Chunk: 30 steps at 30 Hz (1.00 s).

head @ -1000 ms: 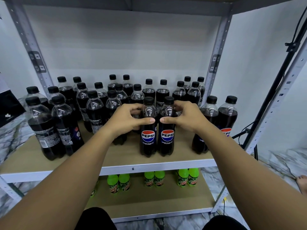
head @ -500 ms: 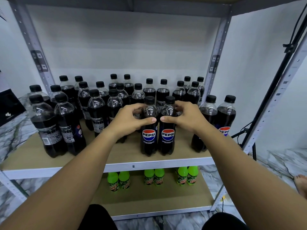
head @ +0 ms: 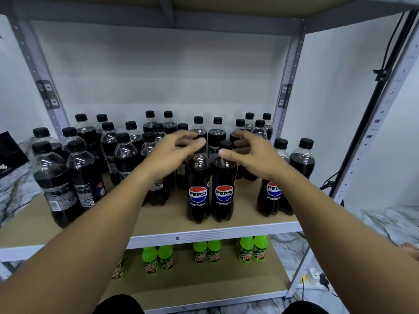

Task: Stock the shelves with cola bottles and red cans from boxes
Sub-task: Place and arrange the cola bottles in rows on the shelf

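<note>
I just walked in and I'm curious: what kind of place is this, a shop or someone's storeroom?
Probably a storeroom or mock shop: a bare metal shelf rack against white walls, crowded with cola bottles, and green soda bottles below.

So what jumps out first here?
Two bare hands, the left hand and right hand, hover over two black-capped Pepsi cola bottles standing side by side near the front of the tan shelf board. Behind crowd many more dark bottles; bright green soda bottles line the lower shelf.
</note>
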Each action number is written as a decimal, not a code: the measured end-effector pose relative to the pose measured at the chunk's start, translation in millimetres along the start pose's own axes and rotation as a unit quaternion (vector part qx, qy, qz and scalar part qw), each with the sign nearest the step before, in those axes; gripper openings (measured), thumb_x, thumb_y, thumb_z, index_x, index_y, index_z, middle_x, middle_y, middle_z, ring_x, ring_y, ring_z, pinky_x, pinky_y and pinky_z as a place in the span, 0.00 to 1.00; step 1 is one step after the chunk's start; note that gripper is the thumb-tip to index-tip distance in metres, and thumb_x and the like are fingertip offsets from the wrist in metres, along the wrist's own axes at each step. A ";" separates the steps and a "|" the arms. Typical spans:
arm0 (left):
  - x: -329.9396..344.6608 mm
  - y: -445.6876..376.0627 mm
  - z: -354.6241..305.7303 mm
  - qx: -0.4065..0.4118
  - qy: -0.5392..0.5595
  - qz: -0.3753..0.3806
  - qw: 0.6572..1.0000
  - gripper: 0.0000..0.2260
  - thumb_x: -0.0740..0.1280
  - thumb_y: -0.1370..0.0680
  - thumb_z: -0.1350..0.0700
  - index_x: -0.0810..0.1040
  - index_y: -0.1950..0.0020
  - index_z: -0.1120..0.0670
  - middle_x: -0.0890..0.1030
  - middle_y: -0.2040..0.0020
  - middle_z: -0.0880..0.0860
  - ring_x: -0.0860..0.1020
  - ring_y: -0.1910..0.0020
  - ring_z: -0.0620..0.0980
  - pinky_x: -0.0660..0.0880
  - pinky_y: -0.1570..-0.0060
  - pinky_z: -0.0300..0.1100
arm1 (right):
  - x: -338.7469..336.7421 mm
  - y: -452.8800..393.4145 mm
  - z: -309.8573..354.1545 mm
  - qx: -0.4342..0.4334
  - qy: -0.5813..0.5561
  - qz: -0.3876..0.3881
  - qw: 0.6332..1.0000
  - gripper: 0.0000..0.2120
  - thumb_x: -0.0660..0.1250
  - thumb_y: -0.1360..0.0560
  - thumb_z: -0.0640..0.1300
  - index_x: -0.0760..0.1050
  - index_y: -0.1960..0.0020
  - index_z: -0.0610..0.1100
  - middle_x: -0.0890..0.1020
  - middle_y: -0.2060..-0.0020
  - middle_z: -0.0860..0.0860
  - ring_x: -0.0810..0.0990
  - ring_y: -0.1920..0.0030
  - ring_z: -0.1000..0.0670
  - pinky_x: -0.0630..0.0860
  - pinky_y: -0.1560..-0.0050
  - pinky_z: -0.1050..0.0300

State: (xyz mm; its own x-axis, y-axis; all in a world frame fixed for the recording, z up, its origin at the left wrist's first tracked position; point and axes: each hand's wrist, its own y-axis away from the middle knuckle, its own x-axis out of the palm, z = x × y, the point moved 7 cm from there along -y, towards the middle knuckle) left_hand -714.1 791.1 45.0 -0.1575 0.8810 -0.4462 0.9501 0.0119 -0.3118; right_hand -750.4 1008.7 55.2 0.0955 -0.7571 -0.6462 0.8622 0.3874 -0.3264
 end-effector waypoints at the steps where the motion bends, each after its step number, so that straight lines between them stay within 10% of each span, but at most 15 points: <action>1: -2.3 -7.5 -10.1 0.011 -0.006 -0.004 1.000 0.26 0.70 0.28 0.31 0.79 0.34 0.41 0.82 0.39 0.42 0.81 0.39 0.42 0.78 0.35 0.52 | -9.2 -4.4 3.2 0.002 -0.002 -0.011 1.000 0.42 0.74 0.30 0.65 0.66 0.23 0.48 0.79 0.34 0.50 0.79 0.38 0.52 0.77 0.36 0.53; 9: 22.2 -97.2 -61.6 0.018 -0.075 0.015 0.997 0.14 0.76 0.23 0.46 0.82 0.40 0.48 0.85 0.46 0.46 0.84 0.49 0.44 0.82 0.44 0.47 | -90.1 -57.5 -1.4 0.039 0.059 -0.075 0.995 0.23 0.77 0.26 0.53 0.80 0.36 0.44 0.85 0.46 0.50 0.82 0.47 0.51 0.76 0.48 0.60; 20: 89.3 -207.6 -61.4 -0.052 -0.303 0.075 0.949 0.25 0.77 0.24 0.48 0.77 0.30 0.57 0.80 0.36 0.55 0.79 0.45 0.54 0.74 0.51 0.44 | -115.5 -137.9 -78.9 0.094 0.251 0.001 0.964 0.24 0.75 0.26 0.57 0.81 0.38 0.42 0.82 0.40 0.46 0.79 0.41 0.46 0.74 0.40 0.56; 24: 100.7 -228.0 -54.9 -0.077 -0.332 0.085 0.936 0.19 0.76 0.23 0.47 0.79 0.50 0.63 0.81 0.57 0.57 0.82 0.62 0.55 0.74 0.63 0.43 | -103.8 -162.1 -84.2 0.121 0.291 0.052 0.948 0.24 0.72 0.25 0.59 0.82 0.40 0.41 0.86 0.49 0.45 0.84 0.59 0.48 0.79 0.53 0.57; 30: 119.5 -235.9 -44.6 -0.081 -0.377 0.111 0.916 0.18 0.79 0.26 0.45 0.79 0.61 0.59 0.84 0.64 0.54 0.83 0.66 0.53 0.78 0.63 0.42 | -84.4 -178.8 -91.7 0.144 0.341 0.082 0.925 0.18 0.73 0.24 0.54 0.82 0.43 0.41 0.86 0.62 0.46 0.86 0.60 0.47 0.75 0.68 0.60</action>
State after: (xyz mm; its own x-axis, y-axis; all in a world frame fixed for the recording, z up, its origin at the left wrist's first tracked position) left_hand -945.0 914.7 102.6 -0.0386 0.2947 -0.9548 0.9991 -0.0035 -0.0415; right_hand -958.3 1051.5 104.8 -0.0146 -0.1547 -0.9879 0.9700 0.2377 -0.0516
